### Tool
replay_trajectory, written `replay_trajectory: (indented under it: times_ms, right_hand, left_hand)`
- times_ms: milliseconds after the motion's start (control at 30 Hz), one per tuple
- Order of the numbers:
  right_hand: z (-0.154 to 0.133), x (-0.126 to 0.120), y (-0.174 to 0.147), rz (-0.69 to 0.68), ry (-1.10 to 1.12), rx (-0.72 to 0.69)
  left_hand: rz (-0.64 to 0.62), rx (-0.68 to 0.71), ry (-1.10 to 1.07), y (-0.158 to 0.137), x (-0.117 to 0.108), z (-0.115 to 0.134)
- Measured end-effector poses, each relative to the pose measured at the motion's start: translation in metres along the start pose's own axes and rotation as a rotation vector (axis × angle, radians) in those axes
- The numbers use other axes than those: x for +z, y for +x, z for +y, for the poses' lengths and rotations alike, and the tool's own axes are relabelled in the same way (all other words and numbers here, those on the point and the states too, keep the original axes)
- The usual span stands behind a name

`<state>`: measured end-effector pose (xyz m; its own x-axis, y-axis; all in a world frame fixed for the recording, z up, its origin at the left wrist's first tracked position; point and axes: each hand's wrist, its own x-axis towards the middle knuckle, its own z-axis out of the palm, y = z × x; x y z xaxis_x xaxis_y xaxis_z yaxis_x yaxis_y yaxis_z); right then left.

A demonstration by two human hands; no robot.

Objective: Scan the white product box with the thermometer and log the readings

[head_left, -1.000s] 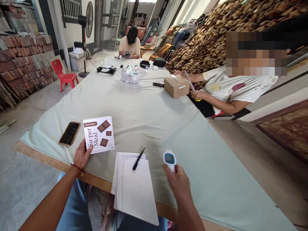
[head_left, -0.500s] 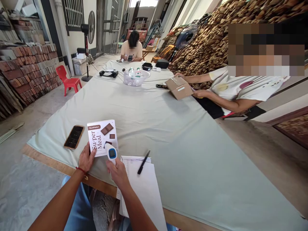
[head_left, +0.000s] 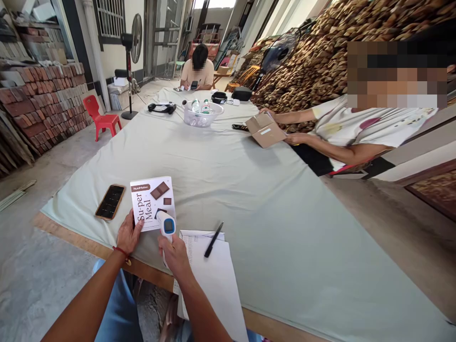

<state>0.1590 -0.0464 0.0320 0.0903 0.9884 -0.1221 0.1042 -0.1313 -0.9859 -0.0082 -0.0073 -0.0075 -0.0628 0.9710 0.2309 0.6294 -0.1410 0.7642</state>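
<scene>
My left hand [head_left: 128,233] grips the lower left corner of a white box [head_left: 145,204] printed "NutriMotion Su-per Meal" with brown squares, its thumb across the front. In my right hand [head_left: 175,254] is a white and blue infrared thermometer [head_left: 167,225], fingers wrapped round its handle. The thermometer's head overlaps the box's lower right part; whether they touch I cannot tell. Left of the box lies a phone [head_left: 110,202] with a dark screen. Beside my right hand are sheets of paper [head_left: 210,280] with a black pen [head_left: 214,240] on top.
On the cloth-covered table [head_left: 278,228] stands a clear plastic basin [head_left: 203,118] with bottles. A black headset-like device [head_left: 162,108] lies to its left. At the right, a person holds a cardboard box [head_left: 266,130]; another person [head_left: 197,71] sits at the far end.
The view has shifted very slightly. Both hands keep their holds on the box and the thermometer, with hardly any visible movement.
</scene>
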Motion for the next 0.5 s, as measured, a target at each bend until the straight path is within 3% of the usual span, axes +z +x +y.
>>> replay_trajectory:
  times_ms: [200,500]
  right_hand:
    - [-0.008,-0.001,-0.001,-0.027,-0.033,0.066]
    - [-0.017,-0.001,-0.004,-0.021,-0.023,0.04]
  left_hand:
    - [0.003,0.001,0.007,0.0,-0.002,0.002]
    - [0.004,0.015,0.007,0.002,-0.001,0.0]
